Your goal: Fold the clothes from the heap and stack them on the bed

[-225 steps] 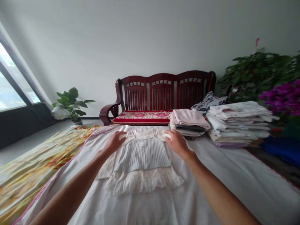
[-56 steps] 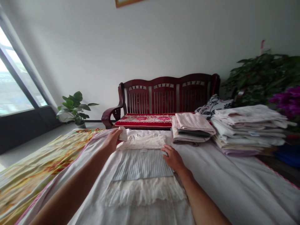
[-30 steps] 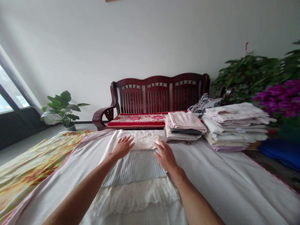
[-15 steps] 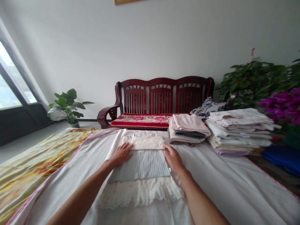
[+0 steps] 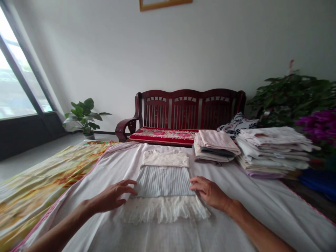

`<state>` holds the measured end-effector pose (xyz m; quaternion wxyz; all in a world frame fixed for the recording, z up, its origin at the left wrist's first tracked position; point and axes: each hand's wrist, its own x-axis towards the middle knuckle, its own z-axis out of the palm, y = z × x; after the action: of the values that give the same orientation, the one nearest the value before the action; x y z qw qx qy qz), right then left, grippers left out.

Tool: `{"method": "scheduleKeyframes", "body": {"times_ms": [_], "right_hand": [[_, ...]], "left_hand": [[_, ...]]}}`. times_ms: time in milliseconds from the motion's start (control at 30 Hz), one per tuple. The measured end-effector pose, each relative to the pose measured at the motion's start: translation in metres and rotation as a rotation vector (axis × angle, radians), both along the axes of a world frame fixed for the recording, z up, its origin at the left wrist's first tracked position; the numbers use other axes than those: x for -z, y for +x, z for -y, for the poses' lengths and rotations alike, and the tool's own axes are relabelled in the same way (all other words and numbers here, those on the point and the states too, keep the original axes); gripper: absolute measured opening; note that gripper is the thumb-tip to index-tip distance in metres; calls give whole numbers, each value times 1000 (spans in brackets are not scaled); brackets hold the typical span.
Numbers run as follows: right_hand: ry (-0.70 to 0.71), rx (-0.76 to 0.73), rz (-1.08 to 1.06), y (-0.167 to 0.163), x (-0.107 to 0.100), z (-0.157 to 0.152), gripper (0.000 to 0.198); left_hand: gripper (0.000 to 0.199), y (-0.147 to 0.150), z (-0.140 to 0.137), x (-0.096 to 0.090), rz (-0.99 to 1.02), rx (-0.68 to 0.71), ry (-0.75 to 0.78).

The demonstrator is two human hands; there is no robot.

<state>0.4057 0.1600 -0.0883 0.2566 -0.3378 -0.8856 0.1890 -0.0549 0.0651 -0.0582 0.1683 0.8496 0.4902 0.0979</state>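
Centre frame: small ribbed top (image 5: 164, 180) flat on white sheet (image 5: 262, 206); left hand (image 5: 114, 196) & right hand (image 5: 210, 192), grips spread, fingertips at its side edges, prob to steady it

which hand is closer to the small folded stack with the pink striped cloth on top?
Right. The right hand rests at the garment's right edge, below the stack; the left hand sits across the garment.
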Motion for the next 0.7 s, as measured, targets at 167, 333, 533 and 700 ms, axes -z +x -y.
{"method": "scheduleKeyframes", "body": {"times_ms": [167,333,533,700], "right_hand": [[-64,-123,87,6,-17,30,42],[-85,-112,14,-3,-19,33,25],[-276,152,-390,-25,-25,-8,24],[-263,490,-581,-52,-37,-86,31]], "left_hand": [[57,1,6,0,6,8,-49],[27,9,-4,17,68,9,81],[27,19,-54,12,505,-357,230],[36,39,-132,-21,723,-640,260]]}}
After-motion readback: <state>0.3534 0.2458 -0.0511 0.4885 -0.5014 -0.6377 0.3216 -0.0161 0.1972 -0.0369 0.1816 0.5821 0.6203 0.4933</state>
